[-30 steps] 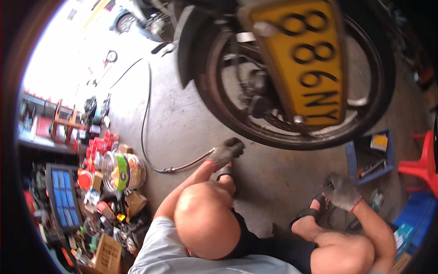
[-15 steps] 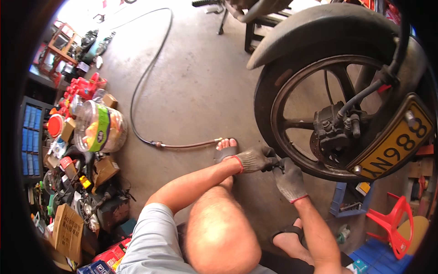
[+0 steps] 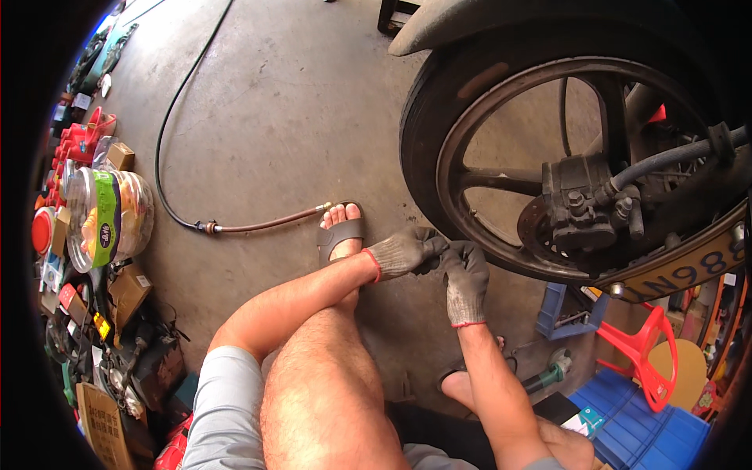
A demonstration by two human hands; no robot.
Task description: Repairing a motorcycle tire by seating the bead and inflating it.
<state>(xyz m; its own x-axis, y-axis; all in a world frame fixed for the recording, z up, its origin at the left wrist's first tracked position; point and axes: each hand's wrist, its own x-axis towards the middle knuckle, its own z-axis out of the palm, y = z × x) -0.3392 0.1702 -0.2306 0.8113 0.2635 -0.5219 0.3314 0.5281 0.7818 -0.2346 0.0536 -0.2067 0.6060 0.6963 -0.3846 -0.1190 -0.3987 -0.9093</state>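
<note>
My left hand [image 3: 403, 253], in a grey work glove with a red cuff, has its fingers curled and meets my right hand [image 3: 468, 286] in front of my raised knee. The right hand wears a matching glove, and its fingers are bent inward against the left fingertips. Anything pinched between them is too small and dark to make out. Just beyond and to the right stands a motorcycle wheel [image 3: 462, 168] with a black tyre and spoked rim. A dark brake caliper [image 3: 580, 204] sits at its hub, with a grey hose [image 3: 666, 163] running from it.
An air hose [image 3: 262, 227] curves over the floor to my sandalled foot [image 3: 343, 233]. Plastic jars [image 3: 110, 219], boxes and loose parts crowd the left. On the right are a blue crate [image 3: 552, 313], a red plastic stool [image 3: 642, 345] and an angle grinder [image 3: 548, 374].
My view has shifted closer to the wheel, so floor items sit further left and the caliper looks larger. Both gloved hands stay together, with the right hand's fingers now turned more upright.
</note>
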